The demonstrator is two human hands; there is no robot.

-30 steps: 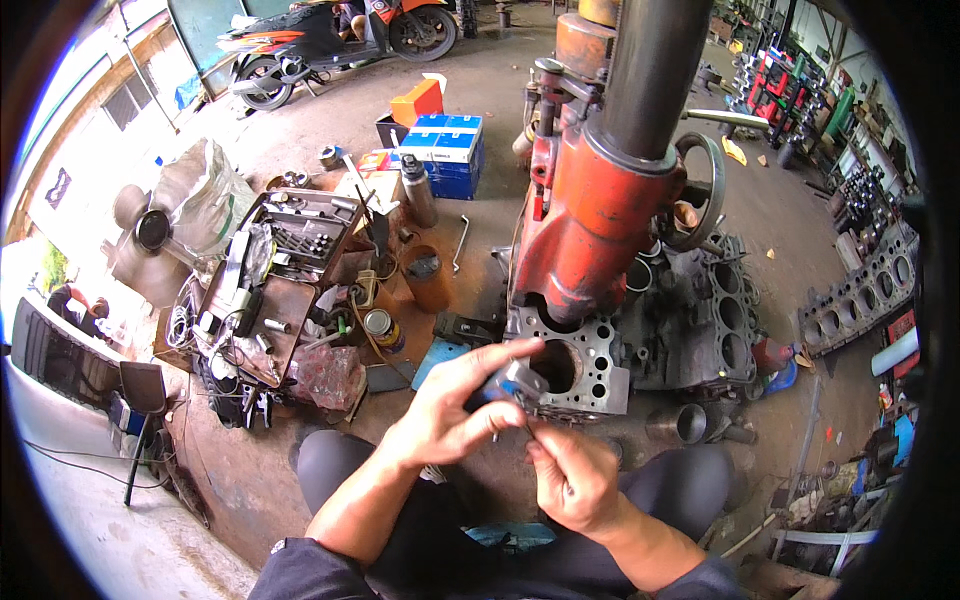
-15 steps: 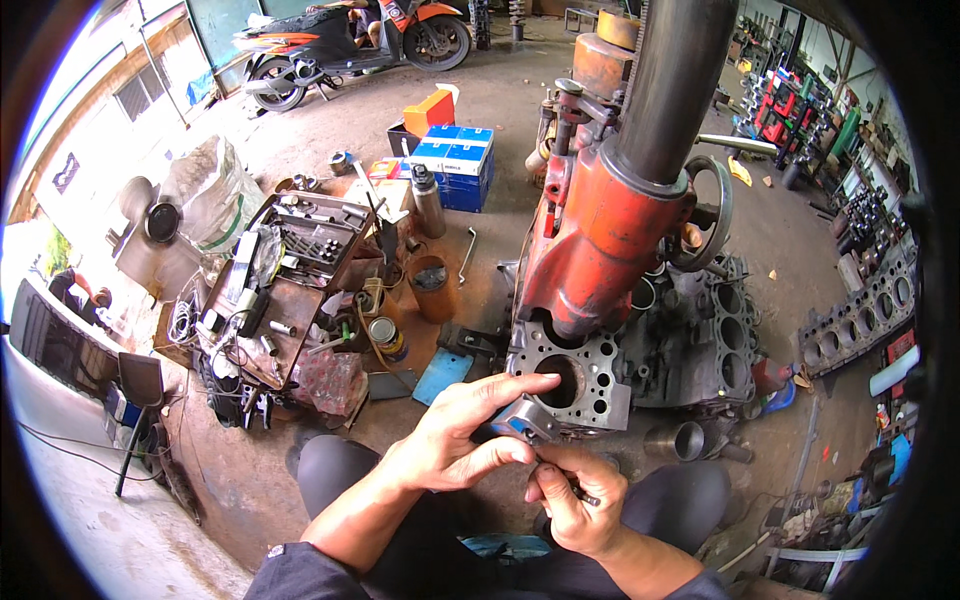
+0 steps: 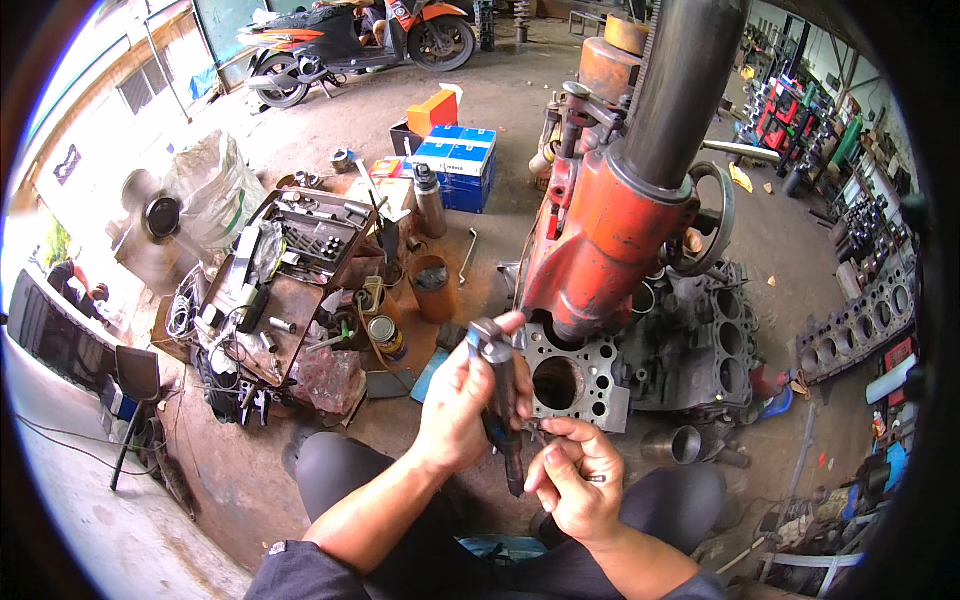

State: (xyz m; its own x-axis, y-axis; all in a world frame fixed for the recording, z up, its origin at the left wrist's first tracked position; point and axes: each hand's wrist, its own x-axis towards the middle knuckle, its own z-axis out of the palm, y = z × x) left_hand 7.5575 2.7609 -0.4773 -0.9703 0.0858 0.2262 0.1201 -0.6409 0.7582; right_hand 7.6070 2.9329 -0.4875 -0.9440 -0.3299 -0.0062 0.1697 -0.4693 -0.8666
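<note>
My left hand (image 3: 450,410) is closed around a dark, rod-shaped tool with a metal head (image 3: 497,348). Its head points up and away from me, and the narrow dark end hangs toward my lap. Just to the right, my right hand (image 3: 580,485) pinches a thin metal rod (image 3: 597,479), mostly hidden by the fingers; its exact kind cannot be made out. Beyond both hands lies an engine block (image 3: 610,395) with a round bore in its flat top face. Over that block stands a red boring machine (image 3: 610,230) with a thick dark column.
On the left a metal tray (image 3: 300,345) carries sockets and small tools. Near it stand a rusty can (image 3: 433,290), a steel bottle (image 3: 428,200) and blue boxes (image 3: 455,165). Another engine block (image 3: 690,350) sits to the right, with a metal cylinder sleeve (image 3: 685,444) nearer me. A motorbike (image 3: 350,50) is parked behind.
My left hand has turned the tool, so its head points up and its long body shows. The fingers have wrapped around it, and my right hand has drawn slightly away from its head.
</note>
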